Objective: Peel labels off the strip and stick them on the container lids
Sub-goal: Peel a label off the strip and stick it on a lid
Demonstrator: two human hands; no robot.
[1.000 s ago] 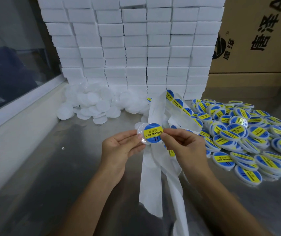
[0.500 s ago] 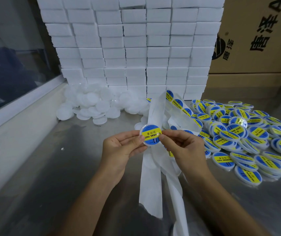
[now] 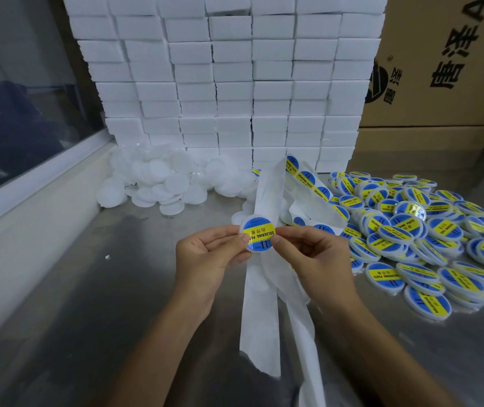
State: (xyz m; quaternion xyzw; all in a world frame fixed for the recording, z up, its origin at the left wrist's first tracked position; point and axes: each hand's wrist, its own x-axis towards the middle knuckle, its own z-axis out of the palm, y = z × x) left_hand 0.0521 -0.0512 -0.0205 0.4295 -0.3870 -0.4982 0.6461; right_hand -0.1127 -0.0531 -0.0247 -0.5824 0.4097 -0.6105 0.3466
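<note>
Since 1 s ago the label (image 3: 259, 234) has been going from off-centre, overhanging the lid's right edge, to sitting square on the clear round lid (image 3: 257, 235), with the lid rotating slightly between the hands. The left hand (image 3: 210, 259) is holding the lid's left edge, thumb lying on the label face and fingers (image 3: 223, 235) curling behind it. The right hand (image 3: 312, 257) is pinching the lid's right edge, thumb tip pressing on the yellow band reading SOLDERING PASTE. The lid is being held in the air above the metal surface (image 3: 88, 304), in front of the white backing strip (image 3: 264, 289), which is trailing from the far side down toward the camera; further along, the strip is carrying more blue-and-yellow labels (image 3: 305, 179). A pile of labelled lids (image 3: 411, 230) is lying to the right on the surface, a heap of plain white lids (image 3: 158, 180) to the left at the foot of stacked white boxes (image 3: 229, 77). Cardboard cartons (image 3: 446, 69) are standing at the far right.
</note>
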